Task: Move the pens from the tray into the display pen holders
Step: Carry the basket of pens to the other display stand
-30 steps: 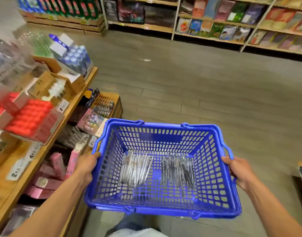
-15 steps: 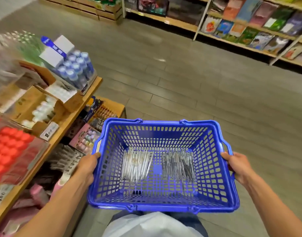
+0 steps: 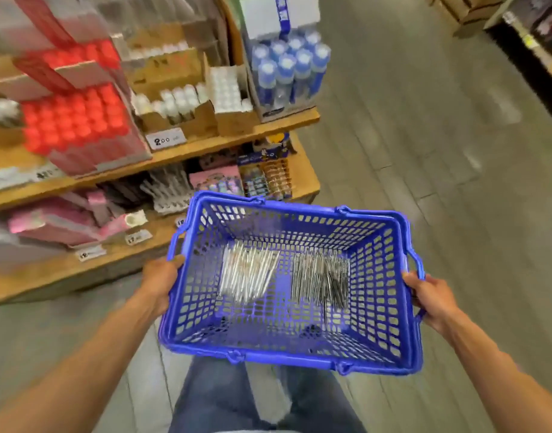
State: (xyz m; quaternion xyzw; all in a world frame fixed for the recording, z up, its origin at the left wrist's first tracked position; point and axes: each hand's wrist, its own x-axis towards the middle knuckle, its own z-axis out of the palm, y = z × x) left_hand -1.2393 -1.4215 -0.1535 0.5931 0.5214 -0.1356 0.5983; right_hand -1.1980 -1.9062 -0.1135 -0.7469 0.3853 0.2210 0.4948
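A blue plastic basket (image 3: 381, 310) is carried in front of me at waist height. My left hand (image 3: 162, 278) grips its left rim and my right hand (image 3: 432, 296) grips its right rim. On the basket floor lie two bundles of pens: a silvery-white bundle (image 3: 248, 270) on the left and a darker grey bundle (image 3: 320, 278) on the right. The frame is motion-blurred, and I cannot pick out any display pen holders for certain.
A wooden two-tier shelf unit (image 3: 205, 145) stands to the left, holding red-capped items (image 3: 74, 117), cardboard boxes of white items (image 3: 177, 101), blue-capped bottles (image 3: 287, 67) and pink packs (image 3: 59, 220). Grey floor (image 3: 440, 151) stretches to the right. My legs show below the basket.
The view has swung left toward the wooden shelf, which now fills the upper left. Both hands keep their grip on the basket, and the pens inside have not shifted.
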